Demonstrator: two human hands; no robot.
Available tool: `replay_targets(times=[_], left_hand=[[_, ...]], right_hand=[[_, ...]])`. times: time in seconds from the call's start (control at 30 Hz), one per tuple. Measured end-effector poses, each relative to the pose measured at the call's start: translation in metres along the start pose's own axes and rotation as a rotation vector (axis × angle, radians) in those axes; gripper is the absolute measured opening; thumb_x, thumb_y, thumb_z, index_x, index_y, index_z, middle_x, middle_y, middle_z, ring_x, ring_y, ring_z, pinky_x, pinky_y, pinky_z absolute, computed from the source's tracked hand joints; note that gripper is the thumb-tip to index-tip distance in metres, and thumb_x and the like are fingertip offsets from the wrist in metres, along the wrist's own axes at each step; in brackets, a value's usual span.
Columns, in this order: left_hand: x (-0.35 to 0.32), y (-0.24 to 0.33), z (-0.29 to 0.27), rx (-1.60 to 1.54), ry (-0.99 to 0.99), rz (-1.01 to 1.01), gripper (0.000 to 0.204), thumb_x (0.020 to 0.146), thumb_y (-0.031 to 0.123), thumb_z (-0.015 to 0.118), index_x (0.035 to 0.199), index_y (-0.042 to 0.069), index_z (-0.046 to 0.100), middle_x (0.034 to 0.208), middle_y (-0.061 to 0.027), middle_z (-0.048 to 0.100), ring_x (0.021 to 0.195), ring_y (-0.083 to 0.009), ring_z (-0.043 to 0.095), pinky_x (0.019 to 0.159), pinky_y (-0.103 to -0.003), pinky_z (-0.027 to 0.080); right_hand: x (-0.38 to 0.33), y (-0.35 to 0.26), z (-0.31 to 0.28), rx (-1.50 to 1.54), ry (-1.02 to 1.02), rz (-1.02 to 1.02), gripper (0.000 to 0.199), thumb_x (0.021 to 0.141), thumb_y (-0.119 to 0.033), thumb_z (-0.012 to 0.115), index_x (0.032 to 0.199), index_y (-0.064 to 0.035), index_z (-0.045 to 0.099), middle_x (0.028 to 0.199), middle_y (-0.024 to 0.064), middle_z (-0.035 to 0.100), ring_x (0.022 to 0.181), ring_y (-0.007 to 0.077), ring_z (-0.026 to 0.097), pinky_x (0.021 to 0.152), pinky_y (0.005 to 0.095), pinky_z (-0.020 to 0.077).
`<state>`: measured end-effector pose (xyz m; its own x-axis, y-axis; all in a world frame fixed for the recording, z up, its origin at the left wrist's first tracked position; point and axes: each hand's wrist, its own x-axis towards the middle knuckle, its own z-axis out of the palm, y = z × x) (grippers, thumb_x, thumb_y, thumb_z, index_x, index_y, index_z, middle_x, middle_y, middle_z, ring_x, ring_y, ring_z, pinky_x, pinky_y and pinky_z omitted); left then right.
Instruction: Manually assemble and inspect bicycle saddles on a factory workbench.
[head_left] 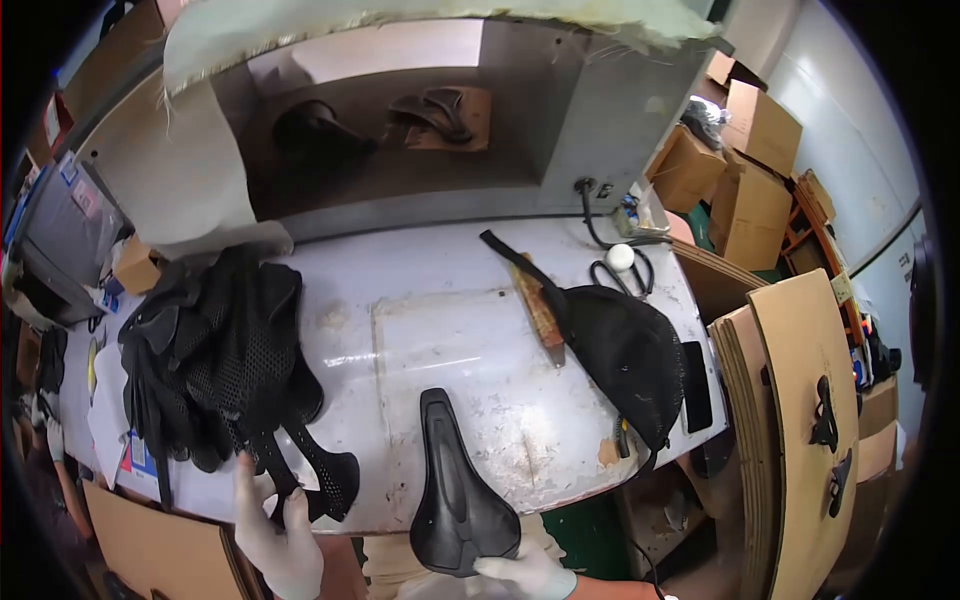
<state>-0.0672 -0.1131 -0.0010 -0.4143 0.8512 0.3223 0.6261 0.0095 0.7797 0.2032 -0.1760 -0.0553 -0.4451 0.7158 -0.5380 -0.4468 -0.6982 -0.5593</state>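
A black bicycle saddle [450,495] is held at the table's front edge, its narrow nose pointing away from me. My right hand [525,572], in a white glove, is closed on the saddle's wide rear end. My left hand [278,535], also gloved in white, is at the lower edge of a heap of black mesh pieces [215,345]. Its thumb and index finger are spread apart beside a hanging perforated strip [325,470]; I cannot tell whether they touch it. Further right lies a black padded cover [625,350] with a strap.
A grey metal box with an open front [640,120] stands at the back, with dark saddle-shaped pieces inside. A worn knife-like tool [540,315], a black phone [697,385] and a cable with a white knob [620,258] lie on the table. Cardboard sheets [800,400] lean at right.
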Motion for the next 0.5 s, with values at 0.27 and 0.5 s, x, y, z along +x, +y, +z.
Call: replay_targets(times=[0.27, 0.5], left_hand=[[0.004, 0.026, -0.024, 0.351, -0.194, 0.576, 0.07, 0.085, 0.006, 0.08, 0.15, -0.002, 0.054, 0.098, -0.0166, 0.068, 0.08, -0.0312, 0.065, 0.071, -0.039, 0.052], [0.02, 0.089, 0.029, -0.223, -0.502, 0.657, 0.056, 0.084, -0.001, 0.076, 0.139, 0.004, 0.065, 0.098, -0.0157, 0.074, 0.074, -0.0326, 0.071, 0.062, -0.04, 0.057]], right_hand=[[-0.008, -0.063, -0.009, -1.145, -0.532, -0.553, 0.04, 0.091, -0.021, 0.077, 0.124, 0.0022, 0.072, 0.096, 0.0153, 0.072, 0.081, 0.0339, 0.071, 0.071, 0.0393, 0.0581], [0.051, -0.073, 0.036, -0.77, 0.4, -0.993, 0.073, 0.076, -0.015, 0.09, 0.135, 0.0088, 0.054, 0.102, 0.0202, 0.072, 0.084, 0.0364, 0.072, 0.078, 0.0442, 0.0586]])
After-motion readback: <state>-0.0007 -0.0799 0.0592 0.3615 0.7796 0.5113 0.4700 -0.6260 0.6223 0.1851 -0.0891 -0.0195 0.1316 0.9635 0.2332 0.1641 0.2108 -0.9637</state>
